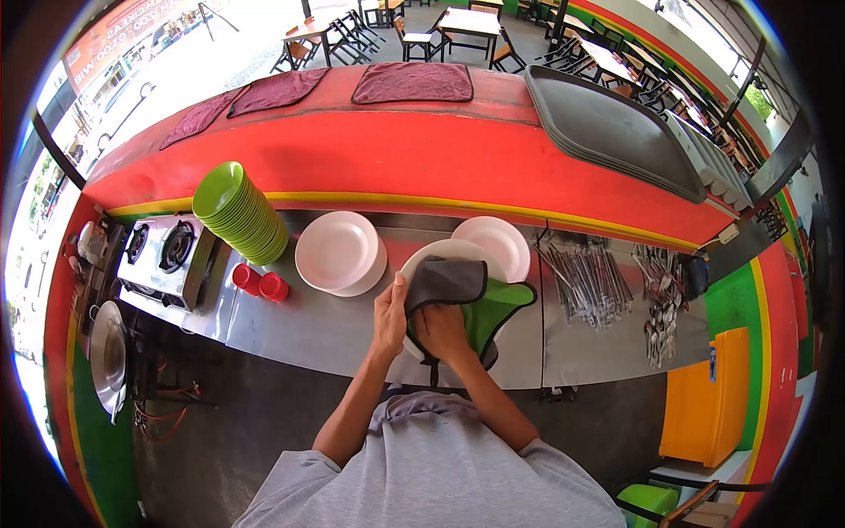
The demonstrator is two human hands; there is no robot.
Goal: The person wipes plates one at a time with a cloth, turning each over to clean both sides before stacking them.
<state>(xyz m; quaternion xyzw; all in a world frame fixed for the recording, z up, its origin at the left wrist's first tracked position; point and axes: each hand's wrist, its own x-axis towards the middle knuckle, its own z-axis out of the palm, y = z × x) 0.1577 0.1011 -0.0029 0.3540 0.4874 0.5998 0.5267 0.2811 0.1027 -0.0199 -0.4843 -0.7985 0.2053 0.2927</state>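
Above the steel counter (273,330), the left hand's (389,317) raised fingers pinch a plate (495,264); green-grey cloth (498,308) leaves the right hand's (443,331) unclear

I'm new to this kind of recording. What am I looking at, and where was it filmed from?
There is no machine here. The one picture comes from a head-worn camera looking forward and down, so the grey shirt at the bottom is the wearer's. The bare left hand holds a plate by its edge. The bare right hand reaches into a grey-and-green cloth over that plate, fingers hidden. On the steel counter are stacked green bowls, two red cups, more plates and, to the right, cutlery.
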